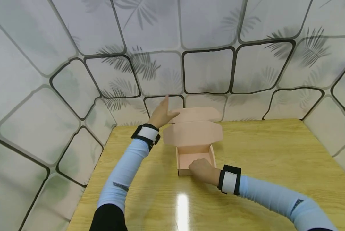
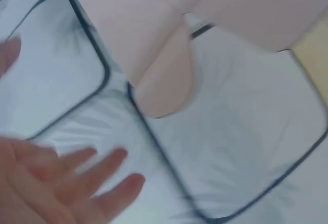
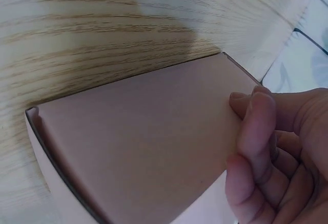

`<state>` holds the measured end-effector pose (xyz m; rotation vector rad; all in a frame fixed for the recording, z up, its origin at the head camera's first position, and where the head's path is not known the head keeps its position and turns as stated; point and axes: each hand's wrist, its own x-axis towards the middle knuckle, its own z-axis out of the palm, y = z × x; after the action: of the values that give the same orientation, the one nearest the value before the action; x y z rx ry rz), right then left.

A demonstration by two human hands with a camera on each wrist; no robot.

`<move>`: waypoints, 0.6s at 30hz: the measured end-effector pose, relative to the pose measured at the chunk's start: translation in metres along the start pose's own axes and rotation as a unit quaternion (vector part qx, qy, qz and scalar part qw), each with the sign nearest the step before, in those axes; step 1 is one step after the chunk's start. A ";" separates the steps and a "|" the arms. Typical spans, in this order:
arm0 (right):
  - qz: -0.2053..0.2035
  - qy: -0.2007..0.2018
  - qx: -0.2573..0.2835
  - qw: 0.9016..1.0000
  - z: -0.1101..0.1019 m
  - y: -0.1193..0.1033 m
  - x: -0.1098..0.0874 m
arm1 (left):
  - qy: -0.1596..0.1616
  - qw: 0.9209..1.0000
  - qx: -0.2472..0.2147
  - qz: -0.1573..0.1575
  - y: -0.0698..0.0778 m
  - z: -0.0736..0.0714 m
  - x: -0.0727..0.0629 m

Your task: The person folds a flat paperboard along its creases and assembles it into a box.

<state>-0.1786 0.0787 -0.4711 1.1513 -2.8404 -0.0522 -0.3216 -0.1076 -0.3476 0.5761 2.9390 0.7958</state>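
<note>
A light pinkish-brown cardboard box stands on the table with its lid raised at the back and a further lid flap beyond it. My left hand is beside that upper flap, thumb and fingers spread, holding nothing. In the left wrist view the left hand lies apart from the rounded flap corner. My right hand is at the box's front right, its fingers curled. Thumb and fingertips of the right hand pinch the edge of the box wall in the right wrist view.
The yellow wood-grain table spreads around the box, with a bright reflection in front of it. A patterned curtain hangs close behind the table's back edge and along both sides.
</note>
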 end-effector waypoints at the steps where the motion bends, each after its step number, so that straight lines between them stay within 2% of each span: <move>1: -0.001 0.002 -0.001 1.000 0.000 0.000 0.000 | 0.017 0.999 -0.036 -0.026 -0.010 0.003 -0.007; 3: 0.000 0.003 0.001 1.000 0.000 0.001 -0.001 | 0.033 0.991 -0.102 -0.085 -0.026 0.015 -0.020; 4: 0.000 0.003 0.002 1.000 0.000 0.001 -0.002 | 0.032 0.982 -0.147 -0.115 -0.034 0.023 -0.025; 6: -0.004 0.010 0.001 1.000 0.000 0.002 -0.003 | 0.014 0.955 -0.239 -0.174 -0.045 0.041 -0.035; 7: -0.006 0.014 0.002 1.000 0.000 0.002 -0.004 | 0.002 0.941 -0.277 -0.193 -0.050 0.052 -0.037; 9: -0.011 0.021 0.001 1.000 0.001 0.003 -0.004 | -0.016 0.912 -0.345 -0.222 -0.056 0.071 -0.041; 10: -0.013 0.024 0.001 1.000 0.001 0.004 -0.005 | -0.019 0.900 -0.372 -0.225 -0.059 0.080 -0.042; 11: -0.015 0.026 0.001 1.000 0.001 0.004 -0.005 | -0.015 0.897 -0.384 -0.219 -0.061 0.088 -0.042; 12: -0.015 0.024 0.001 1.000 0.001 0.004 -0.005 | -0.007 0.897 -0.390 -0.208 -0.063 0.095 -0.041; 13: -0.015 0.024 0.001 1.000 0.000 0.004 -0.005 | 0.005 0.899 -0.392 -0.193 -0.065 0.101 -0.041; 14: -0.012 0.018 0.000 1.000 0.000 0.004 -0.005 | 0.022 0.900 -0.402 -0.165 -0.071 0.108 -0.039; 18: 0.001 0.000 0.024 1.000 -0.003 0.009 -0.007 | 0.066 0.902 -0.406 -0.126 -0.070 0.117 -0.040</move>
<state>-0.1796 0.0903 -0.4680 1.1558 -2.8577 0.0175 -0.2920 -0.1221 -0.4853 0.0673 2.3428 1.8912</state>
